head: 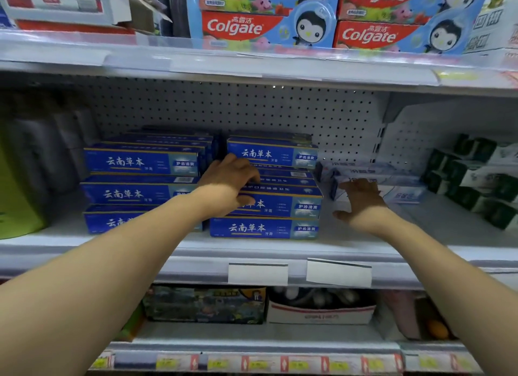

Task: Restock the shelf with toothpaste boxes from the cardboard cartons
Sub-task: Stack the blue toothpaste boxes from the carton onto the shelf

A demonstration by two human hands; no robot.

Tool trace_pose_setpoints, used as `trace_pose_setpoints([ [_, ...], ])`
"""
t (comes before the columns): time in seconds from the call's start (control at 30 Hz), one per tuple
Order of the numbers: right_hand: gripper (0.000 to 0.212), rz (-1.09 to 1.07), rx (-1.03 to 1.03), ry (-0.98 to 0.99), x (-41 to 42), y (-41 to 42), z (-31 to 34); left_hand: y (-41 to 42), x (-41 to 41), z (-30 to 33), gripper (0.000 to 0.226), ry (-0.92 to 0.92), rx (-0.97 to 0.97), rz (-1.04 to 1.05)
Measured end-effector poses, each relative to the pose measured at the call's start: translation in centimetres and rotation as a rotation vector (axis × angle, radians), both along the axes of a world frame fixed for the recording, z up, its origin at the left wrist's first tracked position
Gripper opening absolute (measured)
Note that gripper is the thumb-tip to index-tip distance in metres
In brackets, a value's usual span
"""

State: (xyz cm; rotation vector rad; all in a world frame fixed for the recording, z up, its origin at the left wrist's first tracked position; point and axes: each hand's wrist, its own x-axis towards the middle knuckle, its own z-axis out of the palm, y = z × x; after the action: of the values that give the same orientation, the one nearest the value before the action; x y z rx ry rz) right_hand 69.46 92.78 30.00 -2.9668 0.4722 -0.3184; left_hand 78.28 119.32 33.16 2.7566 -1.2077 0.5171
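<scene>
On the middle shelf [196, 249], two stacks of blue toothpaste boxes. Left stack [140, 190]: three boxes high at the front, more rows behind, count of those not readable. Right stack [269, 201]: about five layers, a bottom box facing out, a second box above it, skewed boxes in between, a top box facing out. Left hand [232, 185] on the right stack, thumb curled under the front of the second box [291, 206], fingers bent over its top, grasping it. Right hand [361, 197] just right of that stack, fingers straight and spread, released, fingertips against a pale white-blue box [392, 192]; two or three such pale boxes lying there, blurred. Further right, dark green and white boxes [476, 176], several, uncounted. Upper shelf: four Colgate boxes [266, 28] with penguin pictures, two side by side and two high. Shelf edge below the hands: two blank white price tags [258, 273].
</scene>
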Motion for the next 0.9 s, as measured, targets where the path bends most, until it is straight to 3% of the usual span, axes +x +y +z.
trace_pose_setpoints([
  [0.27,0.069,0.008,-0.019,-0.028,-2.7,2.6,0.4,2.5,-0.8,-0.7,0.066,-0.011,0.003,0.057],
  [0.47,0.070,0.010,-0.049,-0.045,-6.0,6.4,1.4,6.0,-2.7,0.0,0.066,-0.042,0.004,0.104],
  [0.67,0.075,0.164,-0.058,-0.094,-8.0,13.1,1.7,11.4,-5.4,0.4,0.062,-0.092,0.056,0.153],
  [0.9,0.077,0.339,-0.056,-0.013,-8.1,23.2,0.4,21.2,-8.7,-2.3,0.062,-0.041,0.121,0.269],
])
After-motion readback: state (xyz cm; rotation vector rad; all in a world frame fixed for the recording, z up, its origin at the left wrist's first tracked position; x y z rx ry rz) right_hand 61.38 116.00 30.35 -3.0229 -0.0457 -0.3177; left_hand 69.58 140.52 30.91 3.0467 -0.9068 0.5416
